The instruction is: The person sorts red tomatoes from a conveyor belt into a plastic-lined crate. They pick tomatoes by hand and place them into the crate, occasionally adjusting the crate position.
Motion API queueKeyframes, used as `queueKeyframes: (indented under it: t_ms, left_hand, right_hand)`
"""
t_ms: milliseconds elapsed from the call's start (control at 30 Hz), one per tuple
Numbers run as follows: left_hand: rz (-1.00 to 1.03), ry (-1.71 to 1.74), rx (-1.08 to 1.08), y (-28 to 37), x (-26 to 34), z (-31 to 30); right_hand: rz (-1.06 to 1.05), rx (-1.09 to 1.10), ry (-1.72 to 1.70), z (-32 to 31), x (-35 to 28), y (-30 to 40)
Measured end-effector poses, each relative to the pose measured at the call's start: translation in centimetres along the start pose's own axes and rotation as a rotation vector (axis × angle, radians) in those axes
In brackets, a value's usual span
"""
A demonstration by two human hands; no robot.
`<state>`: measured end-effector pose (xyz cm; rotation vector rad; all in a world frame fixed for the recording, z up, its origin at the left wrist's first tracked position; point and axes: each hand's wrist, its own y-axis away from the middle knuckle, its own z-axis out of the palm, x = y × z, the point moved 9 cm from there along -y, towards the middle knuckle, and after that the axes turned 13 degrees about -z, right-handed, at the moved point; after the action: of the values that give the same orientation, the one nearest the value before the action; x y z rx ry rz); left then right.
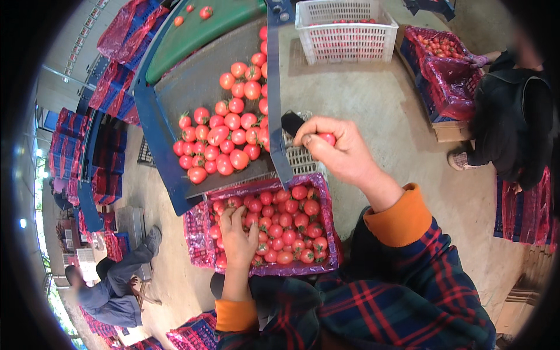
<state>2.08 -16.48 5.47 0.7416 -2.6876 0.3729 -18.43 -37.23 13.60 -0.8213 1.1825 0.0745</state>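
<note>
Before me is a crate lined with purple-red plastic film (pixel 332 245), filled with red tomatoes (pixel 275 230). My left hand (pixel 238 238) lies over the tomatoes at the crate's left side, fingers spread and pointing away from me; nothing is visibly held in it. My right hand (pixel 339 148) is raised beyond the crate's far right corner. Its curled fingers hold a single tomato (pixel 328 138), partly hidden by them. Thumb and forefinger are near a black flat piece (pixel 292 123); contact is unclear. More tomatoes (pixel 232 127) rest on the sorting chute (pixel 183 94) above the crate.
The chute's blue metal side rail (pixel 274 87) runs beside my right hand. A slotted pale crate (pixel 302 159) is below that hand. Farther off are a white crate (pixel 345 41) of tomatoes, a co-worker (pixel 509 100) at film-lined crates, and a seated person (pixel 109 293).
</note>
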Motion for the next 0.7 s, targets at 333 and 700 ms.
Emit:
queueKeyframes:
  t_ms: [333, 700]
  left_hand:
    - [0.250, 0.224, 0.095, -10.2, 10.8, -7.6]
    - [0.581, -0.208, -0.089, -19.3, 15.4, -2.5]
  right_hand:
    - [0.008, -0.008, 0.013, -0.4, -0.5, -0.1]
    - [0.056, -0.014, -0.009, -0.1, 0.5, 0.1]
